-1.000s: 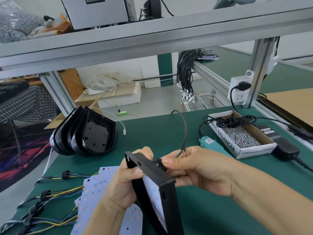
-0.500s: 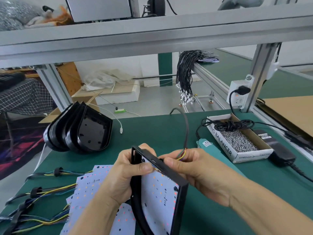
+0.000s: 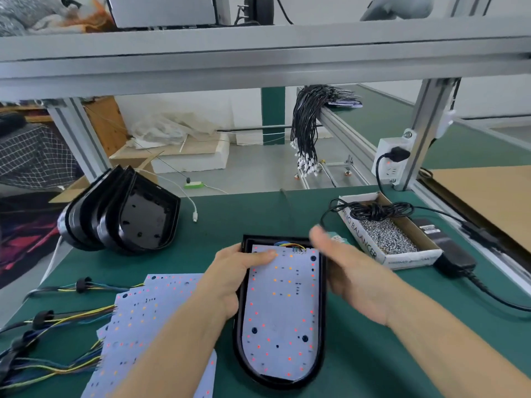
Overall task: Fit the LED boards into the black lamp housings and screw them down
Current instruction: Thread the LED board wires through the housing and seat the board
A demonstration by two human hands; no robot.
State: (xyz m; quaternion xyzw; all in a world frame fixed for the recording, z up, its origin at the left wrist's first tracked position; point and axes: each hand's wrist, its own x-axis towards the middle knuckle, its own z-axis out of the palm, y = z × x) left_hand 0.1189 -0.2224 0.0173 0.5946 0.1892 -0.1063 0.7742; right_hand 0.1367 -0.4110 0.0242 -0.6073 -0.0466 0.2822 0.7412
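Note:
A black lamp housing (image 3: pixel 240 349) lies flat on the green bench in front of me, open side up. A white LED board (image 3: pixel 283 311) sits inside it, with coloured wires at its top end. My left hand (image 3: pixel 230 280) grips the housing's left wall, thumb lying on the board's top left corner. My right hand (image 3: pixel 350 277) hovers beside the housing's right wall, motion-blurred, fingers straight, holding nothing. Behind its fingertips lies a teal electric screwdriver (image 3: pixel 339 239). A cardboard box of screws (image 3: pixel 385 234) stands to the right.
A stack of empty black housings (image 3: pixel 123 214) leans at the back left. Several loose LED boards (image 3: pixel 143 326) with coloured wire looms (image 3: pixel 57 317) lie at the left. A black power adapter (image 3: pixel 451 254) and its cable lie at the right. An aluminium frame beam (image 3: pixel 258 53) crosses overhead.
The housing, held upright a second ago, now lies flat on the bench with the board facing up. My right hand has let go of the wires and moved off to the right.

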